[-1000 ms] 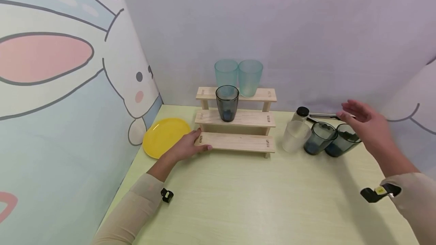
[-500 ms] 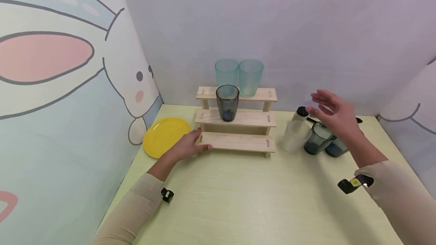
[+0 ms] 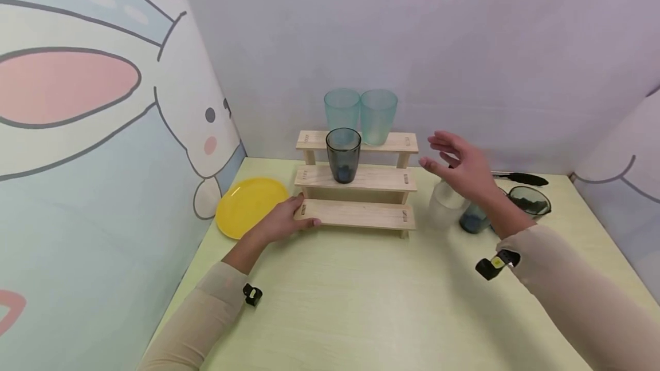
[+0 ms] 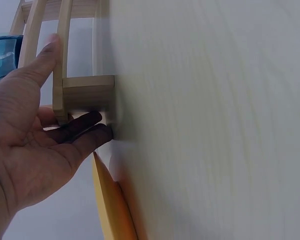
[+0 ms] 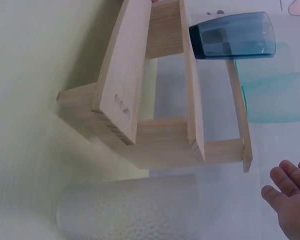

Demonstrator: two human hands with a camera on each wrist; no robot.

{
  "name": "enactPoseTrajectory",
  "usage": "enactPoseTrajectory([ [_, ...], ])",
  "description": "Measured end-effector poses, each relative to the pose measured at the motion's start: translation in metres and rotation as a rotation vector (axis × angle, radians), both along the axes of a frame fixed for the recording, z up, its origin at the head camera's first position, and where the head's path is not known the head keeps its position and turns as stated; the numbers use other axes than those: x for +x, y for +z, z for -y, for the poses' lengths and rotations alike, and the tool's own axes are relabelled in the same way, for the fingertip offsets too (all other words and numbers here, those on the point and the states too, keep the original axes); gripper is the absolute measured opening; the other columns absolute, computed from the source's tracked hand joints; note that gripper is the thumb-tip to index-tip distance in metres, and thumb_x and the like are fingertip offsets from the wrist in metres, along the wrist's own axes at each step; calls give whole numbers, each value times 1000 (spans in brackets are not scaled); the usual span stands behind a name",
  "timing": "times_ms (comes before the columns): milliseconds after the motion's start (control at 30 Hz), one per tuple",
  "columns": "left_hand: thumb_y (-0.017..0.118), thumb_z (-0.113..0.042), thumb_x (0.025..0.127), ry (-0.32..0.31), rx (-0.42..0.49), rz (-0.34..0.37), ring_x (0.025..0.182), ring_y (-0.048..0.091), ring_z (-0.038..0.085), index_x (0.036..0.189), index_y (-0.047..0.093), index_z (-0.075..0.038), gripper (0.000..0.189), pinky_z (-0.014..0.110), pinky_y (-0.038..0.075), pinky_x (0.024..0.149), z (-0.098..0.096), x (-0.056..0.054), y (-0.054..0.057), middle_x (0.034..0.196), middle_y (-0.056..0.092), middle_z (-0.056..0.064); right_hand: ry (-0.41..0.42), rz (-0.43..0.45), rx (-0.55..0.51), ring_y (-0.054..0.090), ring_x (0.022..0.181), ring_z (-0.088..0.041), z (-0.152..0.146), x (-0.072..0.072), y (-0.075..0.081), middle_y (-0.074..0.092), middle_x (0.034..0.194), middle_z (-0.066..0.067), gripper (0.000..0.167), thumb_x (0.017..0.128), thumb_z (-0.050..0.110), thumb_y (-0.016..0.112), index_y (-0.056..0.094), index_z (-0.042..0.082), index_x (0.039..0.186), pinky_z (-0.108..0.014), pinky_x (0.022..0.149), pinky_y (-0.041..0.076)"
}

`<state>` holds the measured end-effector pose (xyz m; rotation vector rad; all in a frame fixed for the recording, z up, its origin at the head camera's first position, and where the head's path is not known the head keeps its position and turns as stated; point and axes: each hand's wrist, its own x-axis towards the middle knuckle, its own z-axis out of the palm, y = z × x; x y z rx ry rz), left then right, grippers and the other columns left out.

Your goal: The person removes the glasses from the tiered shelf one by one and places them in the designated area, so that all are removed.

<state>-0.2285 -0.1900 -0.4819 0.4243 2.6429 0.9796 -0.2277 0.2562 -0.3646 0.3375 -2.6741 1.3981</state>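
My left hand (image 3: 281,222) grips the left end of the lowest step of a three-tier wooden stand (image 3: 361,213). In the left wrist view its thumb lies along the step and its fingers are around the end. A grey-tinted glass (image 3: 344,156) stands upright on the middle step. Two pale teal cups (image 3: 378,119) stand side by side on the top step. My right hand (image 3: 461,168) hovers right of the stand with nothing in it, fingers apart from the thumb. Below it stands a frosted clear cup (image 3: 444,208), partly hidden.
Two more grey glasses stand right of the frosted cup; the outer glass (image 3: 531,202) is partly behind my forearm. A black-handled utensil (image 3: 523,178) lies behind them near the wall. A yellow plate (image 3: 250,205) lies left of the stand, close to my left hand.
My right hand has moved left, from above the grey glasses to beside the stand, staying unfilled. The left hand, the stand and its cups have stayed put.
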Motion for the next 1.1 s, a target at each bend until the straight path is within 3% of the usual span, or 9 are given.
enactPoseTrajectory([
  [167, 79, -67, 96, -4, -12, -6, 138, 56, 35, 176, 26, -8, 113, 56, 48, 122, 1, -1, 0, 176, 41, 20, 46, -8, -10, 50, 157, -38, 22, -4, 0, 54, 168, -17, 81, 104, 34, 81, 41, 10, 170, -54, 129, 41],
  [333, 78, -68, 95, 3, -26, 3, 147, 53, 35, 176, 24, -8, 115, 57, 44, 126, 1, -2, -1, 179, 36, 20, 87, 6, -24, 50, 157, -37, 42, -10, -4, 55, 167, -16, 80, 104, 37, 80, 42, 11, 170, -53, 130, 41],
  [767, 80, -68, 94, 11, -9, 15, 144, 54, 35, 176, 26, -8, 115, 56, 45, 126, 1, -1, -1, 178, 38, 18, 162, 56, -79, 51, 155, -39, 82, -20, -13, 57, 164, -17, 82, 102, 37, 82, 43, 8, 169, -53, 129, 42],
  [1100, 79, -68, 95, 23, -7, 25, 139, 55, 34, 176, 28, -10, 112, 56, 45, 125, -2, -2, 0, 175, 43, 18, 172, 48, -114, 55, 153, -34, 121, -24, -14, 58, 163, -14, 90, 98, 40, 87, 42, 9, 170, -50, 128, 45],
])
